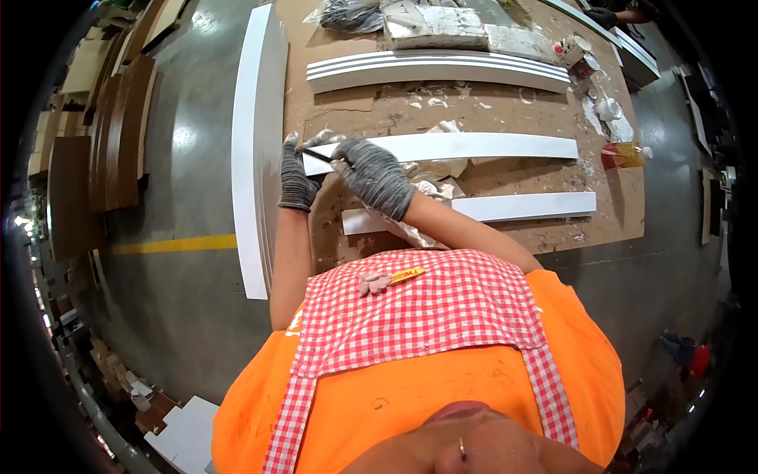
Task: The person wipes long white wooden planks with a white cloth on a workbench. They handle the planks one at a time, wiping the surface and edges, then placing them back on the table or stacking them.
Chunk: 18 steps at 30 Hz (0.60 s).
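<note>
A long white board strip (474, 146) lies across the brown work surface (505, 107) in front of me. My left hand (297, 175), in a grey knitted glove with whitened fingertips, is closed at the strip's left end. My right hand (373, 175), gloved alike, is closed round a thin dark tool (318, 156). The tool's end points left toward my left hand; its kind does not show clearly. Nearer to me lies another white strip (525, 207), its middle covered by my right arm and crumpled plastic (422, 235).
Stacked white strips (438, 73) lie behind; tall white boards (257, 150) stand along the left edge. White-smeared blocks (434, 28), a stained can (570, 49) and a red-yellow bottle (624, 155) sit at the back and right. Another person's gloved hand (604, 17) is at far right.
</note>
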{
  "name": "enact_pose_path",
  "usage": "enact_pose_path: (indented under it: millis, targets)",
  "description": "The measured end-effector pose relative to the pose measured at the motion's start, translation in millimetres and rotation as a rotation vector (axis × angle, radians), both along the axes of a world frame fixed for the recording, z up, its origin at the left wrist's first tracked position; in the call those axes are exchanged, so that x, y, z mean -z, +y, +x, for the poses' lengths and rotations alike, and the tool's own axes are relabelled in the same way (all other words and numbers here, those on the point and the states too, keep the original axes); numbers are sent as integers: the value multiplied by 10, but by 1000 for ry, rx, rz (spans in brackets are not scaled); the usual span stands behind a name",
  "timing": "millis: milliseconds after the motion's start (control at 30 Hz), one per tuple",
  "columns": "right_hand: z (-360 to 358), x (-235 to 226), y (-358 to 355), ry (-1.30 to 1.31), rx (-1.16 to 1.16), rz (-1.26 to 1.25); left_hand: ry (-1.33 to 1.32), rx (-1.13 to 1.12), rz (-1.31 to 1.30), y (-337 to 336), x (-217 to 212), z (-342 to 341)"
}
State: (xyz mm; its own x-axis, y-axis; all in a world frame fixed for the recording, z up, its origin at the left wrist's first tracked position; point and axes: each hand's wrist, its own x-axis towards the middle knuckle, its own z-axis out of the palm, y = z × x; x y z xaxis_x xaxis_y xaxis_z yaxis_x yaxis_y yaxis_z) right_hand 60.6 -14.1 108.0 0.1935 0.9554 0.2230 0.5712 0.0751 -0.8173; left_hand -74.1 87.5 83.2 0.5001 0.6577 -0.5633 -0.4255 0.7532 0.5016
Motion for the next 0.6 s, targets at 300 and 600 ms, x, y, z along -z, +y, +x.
enact_pose_path:
  millis: [300,600]
  targets:
    - [2528,344,404,37,549,177,655,324,443,-111,379,-180]
    - [3265,488,1137,-793,700,-282,389,160,180,31,306,-193]
